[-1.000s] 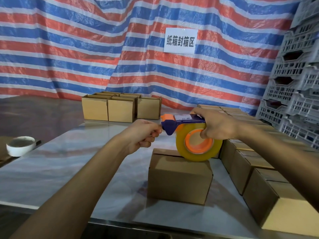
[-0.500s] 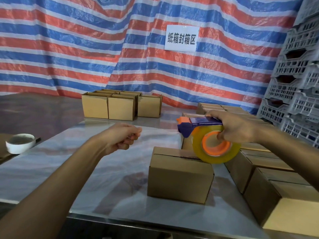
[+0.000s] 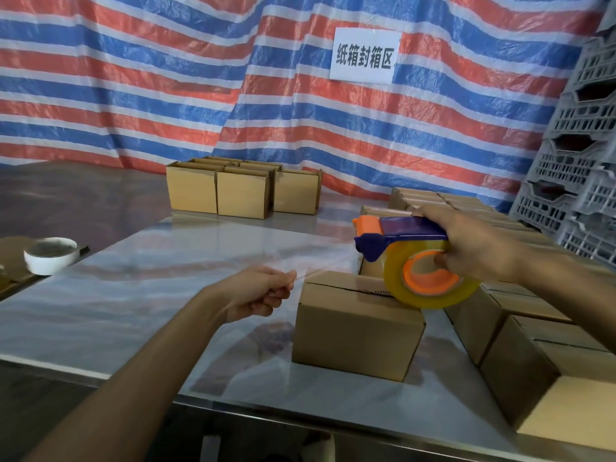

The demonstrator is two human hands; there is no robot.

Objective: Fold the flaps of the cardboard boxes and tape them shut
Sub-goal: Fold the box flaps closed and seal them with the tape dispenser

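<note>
Now the left grip (image 3: pixel 263 291) is pinching the tape (image 3: pixel 316 270), and the right grip (image 3: pixel 480 248) is grasping the dispenser (image 3: pixel 406 228). Ideally it is landing taut along the box (image 3: pixel 356 328) seam, toward three o'clock.

The bare left arm reaches forward over the table's (image 3: pixel 150 285) near edge, left grip (image 3: pixel 263 291) curled, pinching the tape strip (image 3: pixel 326 265). The right arm comes in from the right edge, right grip (image 3: pixel 473 248) wrapped round the tape dispenser (image 3: pixel 410 226), fingers in its core.

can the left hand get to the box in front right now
Probably yes: the left hand, pinching the tape end, sits just left of the box with nothing between. The right hand holds the tape dispenser over its right side, clear of that path.
</note>
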